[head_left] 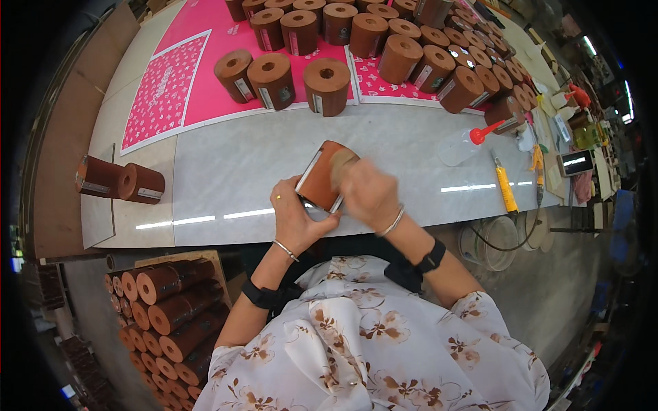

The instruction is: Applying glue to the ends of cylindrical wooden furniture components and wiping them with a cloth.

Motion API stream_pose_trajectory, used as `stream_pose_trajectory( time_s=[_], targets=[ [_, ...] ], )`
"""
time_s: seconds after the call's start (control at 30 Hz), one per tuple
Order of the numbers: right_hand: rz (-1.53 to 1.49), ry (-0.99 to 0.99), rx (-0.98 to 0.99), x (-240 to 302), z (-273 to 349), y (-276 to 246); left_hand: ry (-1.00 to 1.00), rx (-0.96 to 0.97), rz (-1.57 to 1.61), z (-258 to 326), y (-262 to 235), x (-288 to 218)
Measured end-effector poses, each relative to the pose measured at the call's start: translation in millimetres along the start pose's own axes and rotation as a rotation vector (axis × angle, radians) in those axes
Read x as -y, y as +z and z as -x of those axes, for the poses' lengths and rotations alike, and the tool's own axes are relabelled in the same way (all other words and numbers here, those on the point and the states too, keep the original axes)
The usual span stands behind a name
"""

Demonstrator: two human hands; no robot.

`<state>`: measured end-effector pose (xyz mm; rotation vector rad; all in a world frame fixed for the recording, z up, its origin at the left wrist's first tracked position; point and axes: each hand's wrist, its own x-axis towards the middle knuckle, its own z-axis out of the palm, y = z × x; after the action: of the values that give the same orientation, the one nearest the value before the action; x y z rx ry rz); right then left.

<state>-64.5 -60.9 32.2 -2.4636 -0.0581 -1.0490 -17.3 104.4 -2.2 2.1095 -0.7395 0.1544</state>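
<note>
Over the grey tabletop in front of me, a reddish-brown cylinder (323,171) with metal strips along its side lies tilted. My left hand (296,214) grips it from the left, thumb at its near end. My right hand (371,195), blurred by motion, is closed at the cylinder's right side. Out of its fingers shows a tan, pad-like piece (343,164) pressed against the brown surface; blur hides its exact kind. A standing brown cylinder (326,85) with a hole in its top is the nearest of those beyond my hands.
Many similar cylinders (404,58) stand on pink printed sheets (199,82) at the back. Two cylinders (142,183) lie at left. At right are a red-tipped squeeze bottle (456,147), a yellow tube (505,183) and a phone (576,162). Longer brown cylinders (178,312) are stacked below left.
</note>
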Motion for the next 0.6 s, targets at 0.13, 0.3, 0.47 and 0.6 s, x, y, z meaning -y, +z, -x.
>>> stream_pose_trajectory(
  time_s=[0.13,0.3,0.47,0.6],
  targets=[
    [-0.034,-0.225,0.229,26.2,0.4,-6.8,0.110,0.021,-0.085,-0.5,-1.4,-4.6],
    [0.056,-0.124,0.159,5.2,-23.1,-8.7,0.195,0.038,-0.183,-3.2,-7.4,-16.1],
    [0.097,-0.124,0.207,18.9,-11.9,-12.4,0.256,0.007,-0.220,3.6,-1.4,-6.2],
    [0.188,-0.031,0.228,-14.5,-28.6,-17.6,0.136,0.040,-0.126,2.1,-7.4,-18.6]
  ],
)
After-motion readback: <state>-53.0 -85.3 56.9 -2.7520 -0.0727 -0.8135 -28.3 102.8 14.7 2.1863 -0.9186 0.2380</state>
